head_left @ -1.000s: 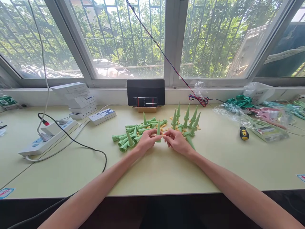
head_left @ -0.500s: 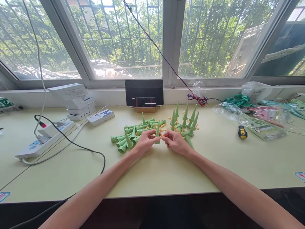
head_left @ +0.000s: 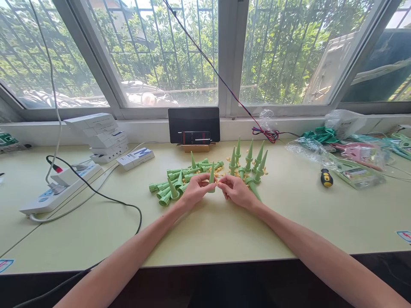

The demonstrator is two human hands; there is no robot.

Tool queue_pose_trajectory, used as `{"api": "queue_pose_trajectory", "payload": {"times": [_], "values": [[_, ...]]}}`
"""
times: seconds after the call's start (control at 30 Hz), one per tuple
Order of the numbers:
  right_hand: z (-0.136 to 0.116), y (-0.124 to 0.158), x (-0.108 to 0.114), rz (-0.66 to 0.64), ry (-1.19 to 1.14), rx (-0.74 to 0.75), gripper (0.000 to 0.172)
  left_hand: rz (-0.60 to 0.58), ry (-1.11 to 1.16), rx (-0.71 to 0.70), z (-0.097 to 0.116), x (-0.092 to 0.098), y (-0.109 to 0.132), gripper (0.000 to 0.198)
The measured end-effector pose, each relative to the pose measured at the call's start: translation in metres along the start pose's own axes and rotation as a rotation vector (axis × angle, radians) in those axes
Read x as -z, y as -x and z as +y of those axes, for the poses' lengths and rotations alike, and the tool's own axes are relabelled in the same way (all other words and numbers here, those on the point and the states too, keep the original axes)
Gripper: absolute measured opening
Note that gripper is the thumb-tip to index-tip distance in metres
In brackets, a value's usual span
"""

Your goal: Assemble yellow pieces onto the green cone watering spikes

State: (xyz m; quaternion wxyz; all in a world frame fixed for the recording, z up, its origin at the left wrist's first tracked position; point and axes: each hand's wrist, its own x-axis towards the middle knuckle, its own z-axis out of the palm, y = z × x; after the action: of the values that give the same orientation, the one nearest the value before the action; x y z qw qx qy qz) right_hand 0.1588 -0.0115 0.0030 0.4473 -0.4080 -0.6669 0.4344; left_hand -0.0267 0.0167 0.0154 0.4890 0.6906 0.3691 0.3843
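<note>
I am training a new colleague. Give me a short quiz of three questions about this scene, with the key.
1. True or false: the left hand holds a green cone with its tip upward.
2. What lies to the right of the standing cones? A) hammer B) screwdriver C) cup
3. Fill in: the heap of lying cones is to the ____ of the standing cones.
Key: 1 true; 2 B; 3 left.

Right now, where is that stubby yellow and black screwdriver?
In the head view the screwdriver lies on the right side of the table, between the upright green spikes and the clear plastic bags, apart from the right hand.
</note>
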Motion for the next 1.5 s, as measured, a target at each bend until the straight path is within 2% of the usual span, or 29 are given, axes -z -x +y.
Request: {"api": "queue_pose_trajectory", "payload": {"times": [0.1, 0.27, 0.33, 0.5, 0.77, 1.13, 1.27, 1.5], "values": [[-0.001, 0.000, -0.001, 0.046, 0.037, 0.008, 0.033, 0.013, -0.043, -0.044, 0.000, -0.001, 0.000, 0.030], [-0.001, -0.002, 0.000, 0.238, 0.178, 0.052, 0.033, 0.045, -0.175, -0.119, -0.003, -0.003, -0.001, 0.030], [-0.003, -0.001, 0.000, 0.274, 0.188, 0.060, 0.034, 0.056, -0.266, -0.136, -0.005, -0.004, 0.000, 0.031], [-0.006, 0.002, -0.003, 0.257, 0.197, 0.125, 0.035, 0.024, -0.437, -0.215, -0.011, -0.005, 0.000, 0.027], [-0.005, 0.003, -0.005, 0.222, 0.245, 0.162, 0.034, -0.022, -0.443, -0.225, -0.017, -0.005, -0.003, 0.026], [-0.005, 0.002, -0.002, 0.331, 0.269, 0.136, 0.027, -0.003, -0.423, -0.228, -0.007, -0.009, 0.002, 0.024], [-0.004, 0.001, 0.001, 0.369, 0.321, 0.151, 0.027, 0.037, -0.435, -0.217, -0.006, -0.009, 0.003, 0.025], [-0.002, -0.004, 0.010, 0.402, 0.480, 0.292, 0.024, 0.123, -0.440, -0.244, -0.010, -0.007, 0.000, 0.020]]}}
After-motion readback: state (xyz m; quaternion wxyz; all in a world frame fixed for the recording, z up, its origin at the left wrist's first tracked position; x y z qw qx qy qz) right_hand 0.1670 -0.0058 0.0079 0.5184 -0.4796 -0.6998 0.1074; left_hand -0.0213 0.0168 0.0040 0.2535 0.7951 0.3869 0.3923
